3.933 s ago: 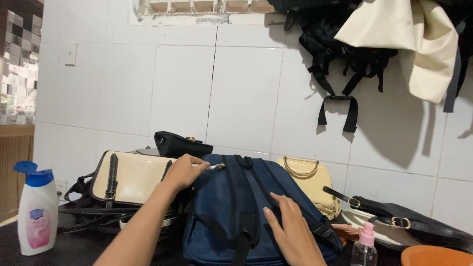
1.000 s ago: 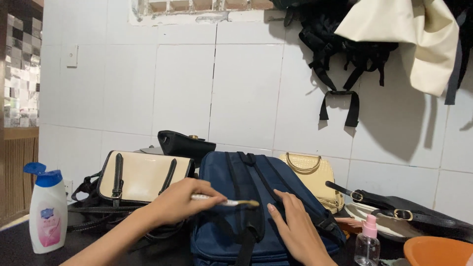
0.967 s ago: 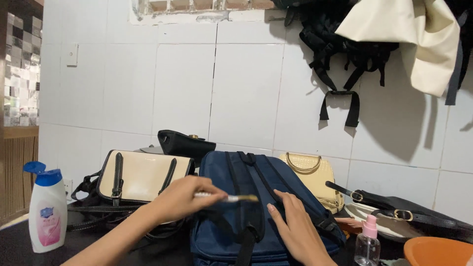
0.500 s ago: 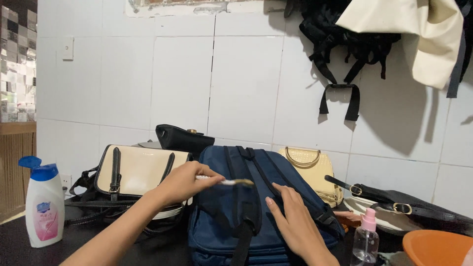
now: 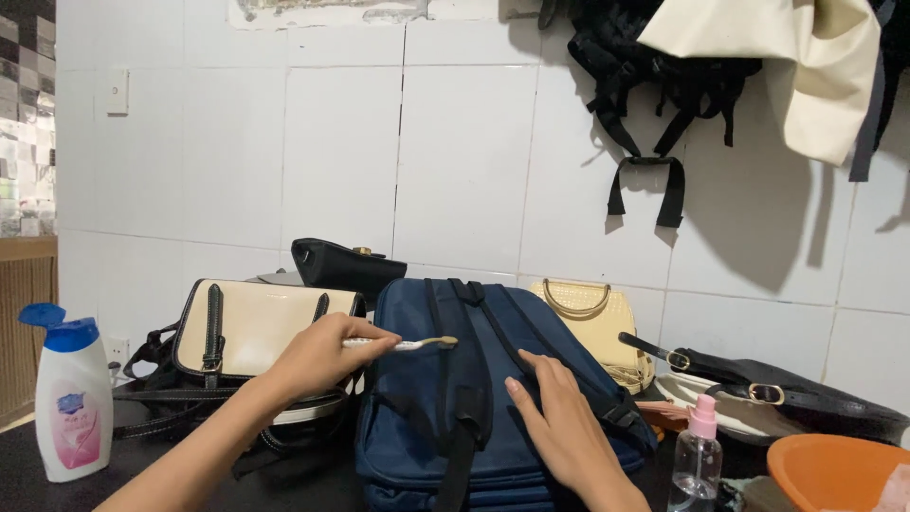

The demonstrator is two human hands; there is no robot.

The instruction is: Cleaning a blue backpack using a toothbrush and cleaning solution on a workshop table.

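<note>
— Looks how, the backpack (image 5: 493, 398)?
— Dark blue, fabric, standing on the dark surface (image 5: 284, 484) with the strap side toward the camera. Two padded straps down the middle, a small loop at the top. Just beside a cream handbag (image 5: 256, 327) with black trim on the left, a pale yellow handbag (image 5: 592, 327) behind on the right.
— And the toothbrush (image 5: 403, 344)?
— White handle, worn yellowish bristles. Lying almost level, head touching the upper part of the backpack near the left strap.
— Pose of the hands?
— Left hand (image 5: 318, 356) closed around the toothbrush handle, fingers curled, forearm coming in from the lower left. Right hand (image 5: 559, 427) flat and open on the backpack, palm down, fingers together and pointing up-left, gripping nothing. Well apart from each other, one on each side of the straps.
— Anything else near?
— White bottle (image 5: 71, 398) with blue cap at far left, small clear spray bottle (image 5: 697, 455) with pink top at right, next to an orange bowl (image 5: 834, 469).
</note>
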